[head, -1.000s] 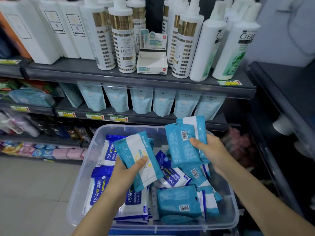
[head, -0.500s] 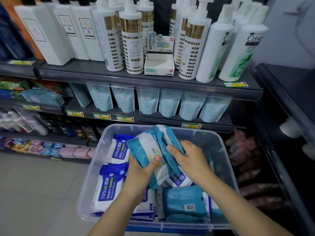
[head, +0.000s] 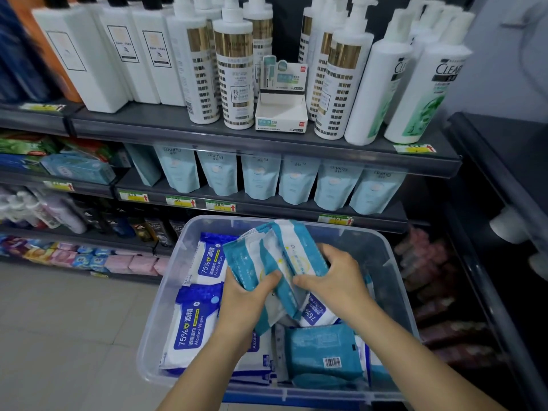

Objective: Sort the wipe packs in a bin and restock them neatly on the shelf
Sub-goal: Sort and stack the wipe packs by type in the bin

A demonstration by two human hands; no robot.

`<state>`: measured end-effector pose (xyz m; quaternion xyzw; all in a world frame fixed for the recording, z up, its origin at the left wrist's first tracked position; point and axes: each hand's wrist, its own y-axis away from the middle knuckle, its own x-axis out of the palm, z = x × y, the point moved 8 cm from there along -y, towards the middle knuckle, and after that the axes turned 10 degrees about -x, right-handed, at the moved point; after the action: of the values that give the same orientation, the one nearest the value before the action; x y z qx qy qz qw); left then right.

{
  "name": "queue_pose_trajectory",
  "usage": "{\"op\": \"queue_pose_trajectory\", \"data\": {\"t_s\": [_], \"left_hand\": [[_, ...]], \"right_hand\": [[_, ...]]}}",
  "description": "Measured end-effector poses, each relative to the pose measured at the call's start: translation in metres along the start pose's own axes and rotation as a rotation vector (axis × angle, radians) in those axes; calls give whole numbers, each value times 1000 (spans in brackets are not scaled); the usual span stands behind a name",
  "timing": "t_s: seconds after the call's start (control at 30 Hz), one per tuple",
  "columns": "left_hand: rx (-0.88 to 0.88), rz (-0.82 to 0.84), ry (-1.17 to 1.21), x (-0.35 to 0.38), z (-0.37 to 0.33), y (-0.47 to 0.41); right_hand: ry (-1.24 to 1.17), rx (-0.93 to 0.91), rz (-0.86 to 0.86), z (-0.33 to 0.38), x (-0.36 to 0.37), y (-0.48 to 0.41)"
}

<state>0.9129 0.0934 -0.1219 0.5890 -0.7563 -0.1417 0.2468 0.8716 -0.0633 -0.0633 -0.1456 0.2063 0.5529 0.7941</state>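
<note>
A clear plastic bin (head: 397,280) sits low in front of the shelf. Both hands hold a stack of teal-and-white wipe packs (head: 267,256) above its middle. My left hand (head: 246,301) grips the stack from the left and below, thumb on the front pack. From the right, my right hand (head: 329,277) grips the same stack, fingers curled over its edge. Blue-and-white alcohol wipe packs (head: 195,327) lie along the bin's left side. A teal pack with a barcode (head: 323,351) lies at the front right.
The grey top shelf (head: 166,126) carries tall white pump bottles (head: 234,63) and a small open display box (head: 281,114). Pale blue pouches (head: 258,176) stand on the shelf below. Lower shelves hold pink and mixed packs. A dark unit (head: 504,179) stands at right; tiled floor at left.
My right hand brought its teal packs leftward and pressed them against the pack in my left hand. Both hands now hold one combined stack over the bin.
</note>
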Motion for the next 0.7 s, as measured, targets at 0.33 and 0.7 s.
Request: {"op": "queue_pose_trajectory", "data": {"t_s": [0.33, 0.7], "left_hand": [[-151, 76, 118, -11, 6, 0], [-143, 98, 161, -7, 1, 6]], "right_hand": [[-641, 248, -128, -20, -40, -10], [-702, 393, 52, -34, 4, 11]]}}
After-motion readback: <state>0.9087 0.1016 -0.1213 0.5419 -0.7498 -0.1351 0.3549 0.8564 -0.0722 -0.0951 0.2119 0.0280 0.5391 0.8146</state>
